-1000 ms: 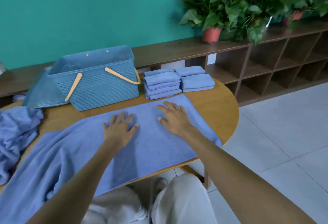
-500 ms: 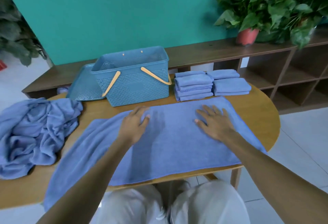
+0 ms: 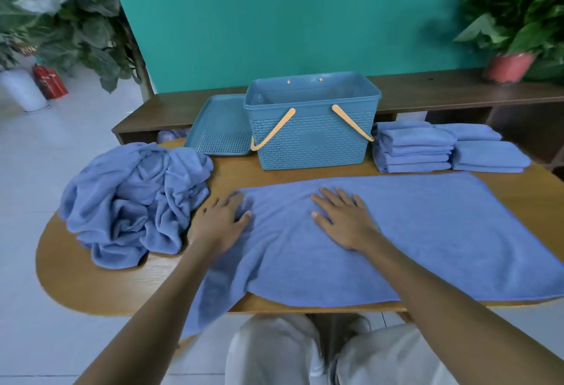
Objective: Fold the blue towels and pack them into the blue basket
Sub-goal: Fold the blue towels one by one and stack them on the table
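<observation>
A large, soft blue terry towel (image 3: 396, 241) lies spread flat across the lower middle and right of the frame on a rounded wooden table (image 3: 100, 287) with a visible grain, its near left corner draping over the table's front edge. The left hand (image 3: 221, 223) rests palm down at the towel's left end, fingers straight and slightly apart, some fingertips on the bare wood just beyond the cloth. The right hand (image 3: 341, 220) lies flat on the towel near the middle of the frame, fingers spread wide and holding nothing. At the centre of the frame, behind the towel, stands the blue plastic basket (image 3: 311, 137), rectangular with woven-pattern perforated walls and two pale orange strap handles folded down against its front; its open top shows nothing inside that I can make out. Leaning against its left side is a matching blue perforated plastic lid (image 3: 218, 130), tilted. To the right of the basket sit two neat stacks of folded blue towels (image 3: 415, 149), the nearer stack taller, the other (image 3: 488, 155) just beside it. At the left of the frame a crumpled heap of unfolded blue towels (image 3: 134, 201) makes deep, soft creases on the table. Behind runs a dark wooden shelf (image 3: 457, 91) against a teal wall, with a leafy plant in a red pot (image 3: 508, 65) at the upper right and blurred foliage at the upper left. Pale trousers show at the bottom edge.
</observation>
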